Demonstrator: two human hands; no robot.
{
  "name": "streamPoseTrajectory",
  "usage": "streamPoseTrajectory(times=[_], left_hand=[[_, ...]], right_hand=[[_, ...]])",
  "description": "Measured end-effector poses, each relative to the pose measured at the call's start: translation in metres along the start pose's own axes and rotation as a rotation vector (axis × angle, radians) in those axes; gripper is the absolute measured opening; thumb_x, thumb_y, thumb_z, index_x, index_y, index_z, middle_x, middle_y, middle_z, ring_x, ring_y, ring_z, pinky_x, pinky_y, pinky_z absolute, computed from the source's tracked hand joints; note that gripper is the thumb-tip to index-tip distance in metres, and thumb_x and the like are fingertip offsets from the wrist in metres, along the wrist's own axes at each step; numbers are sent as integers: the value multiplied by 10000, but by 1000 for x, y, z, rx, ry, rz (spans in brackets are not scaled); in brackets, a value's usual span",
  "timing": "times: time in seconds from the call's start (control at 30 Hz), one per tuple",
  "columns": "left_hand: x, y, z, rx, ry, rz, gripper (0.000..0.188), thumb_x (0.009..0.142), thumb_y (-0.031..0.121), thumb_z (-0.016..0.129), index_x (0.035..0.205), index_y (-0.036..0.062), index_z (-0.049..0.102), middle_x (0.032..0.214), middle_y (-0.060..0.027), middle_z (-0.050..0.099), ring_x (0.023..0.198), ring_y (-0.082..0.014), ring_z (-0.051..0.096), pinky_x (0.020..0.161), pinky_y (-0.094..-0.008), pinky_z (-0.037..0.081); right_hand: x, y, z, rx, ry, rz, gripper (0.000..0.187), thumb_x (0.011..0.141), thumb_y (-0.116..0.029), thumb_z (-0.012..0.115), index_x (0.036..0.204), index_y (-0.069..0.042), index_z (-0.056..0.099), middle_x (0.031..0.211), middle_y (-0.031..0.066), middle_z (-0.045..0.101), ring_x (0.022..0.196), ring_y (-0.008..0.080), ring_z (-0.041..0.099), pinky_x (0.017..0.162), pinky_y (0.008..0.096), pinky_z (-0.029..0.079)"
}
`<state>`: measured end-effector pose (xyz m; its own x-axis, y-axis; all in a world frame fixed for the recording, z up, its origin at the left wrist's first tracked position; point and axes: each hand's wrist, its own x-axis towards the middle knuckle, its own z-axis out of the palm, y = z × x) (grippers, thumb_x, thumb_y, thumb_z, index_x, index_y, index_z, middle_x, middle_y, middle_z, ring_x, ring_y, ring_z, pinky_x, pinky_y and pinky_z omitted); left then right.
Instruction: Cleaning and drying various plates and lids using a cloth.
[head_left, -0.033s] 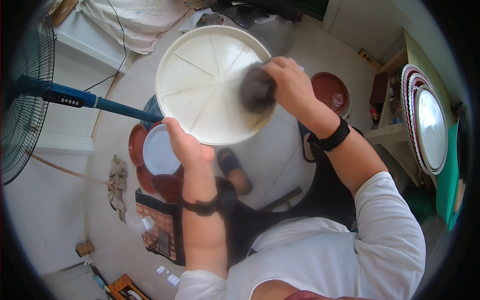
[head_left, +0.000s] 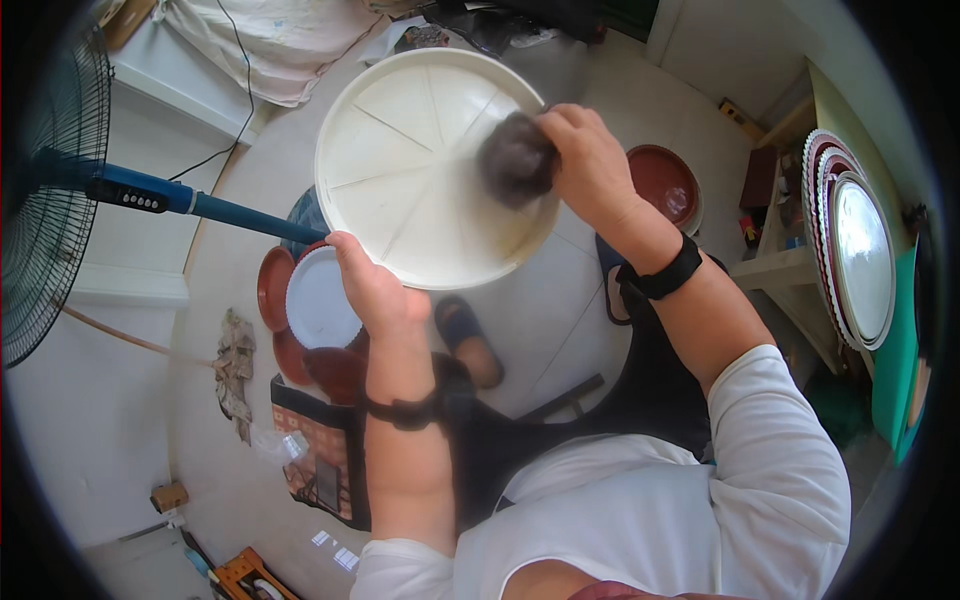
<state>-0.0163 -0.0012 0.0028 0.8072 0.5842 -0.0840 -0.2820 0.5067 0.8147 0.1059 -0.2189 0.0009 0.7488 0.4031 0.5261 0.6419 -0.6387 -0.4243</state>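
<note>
A large round cream-white plastic tray (head_left: pixel 390 150), with lines running out from its middle, is held up in front of me. My left hand (head_left: pixel 372 290) grips its lower left rim, thumb on the near side and fingers hidden beneath. Against the tray's right part, my right hand (head_left: pixel 592 165) holds a dark, round, fuzzy-looking scrubbing pad or wad (head_left: pixel 517 160), smeared by motion; its exact kind is unclear. A yellowish-brown smudge shows on the tray's lower right edge.
A standing fan (head_left: pixel 55 190) is at the left, its blue pole (head_left: pixel 250 217) reaching behind the tray. Reddish-brown dishes and a white scalloped plate (head_left: pixel 322 300) lie below. Another reddish dish (head_left: pixel 660 185) sits right. Scalloped trays (head_left: pixel 862 260) lean on a wooden shelf (head_left: pixel 775 265).
My right hand and the dark pad have moved slightly up and to the right over the tray. The tray has shifted a little right with them.
</note>
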Motion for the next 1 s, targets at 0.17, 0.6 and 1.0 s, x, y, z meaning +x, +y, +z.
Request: streamPoseTrajectory(times=[0.17,0.6,1.0], left_hand=[[-6,1,10,-21,17,-11,707,1004,535,392,1446,-12,312,1478,-162,385,1324,-317,419,1111,-423,343],[-20,-5,26,100,128,-4,685,1013,540,341,1395,-25,404,1366,-158,509,1199,-316,536,1022,-435,435],[-13,1,19,97,164,35,647,1007,485,341,1442,6,352,1483,-141,393,1326,-312,413,1120,-420,316]], right_hand=[[5,-4,-8,231,190,111,466,741,75,524,1184,-66,560,1167,159,597,1086,375,563,934,407,474],[-53,-84,35,684,-173,-123,540,694,-18,685,1212,-51,535,1188,189,536,1108,389,533,902,434,486],[-20,-35,14,42,-182,1,344,744,-73,634,1083,-108,582,1058,90,586,1021,305,552,842,392,458]])
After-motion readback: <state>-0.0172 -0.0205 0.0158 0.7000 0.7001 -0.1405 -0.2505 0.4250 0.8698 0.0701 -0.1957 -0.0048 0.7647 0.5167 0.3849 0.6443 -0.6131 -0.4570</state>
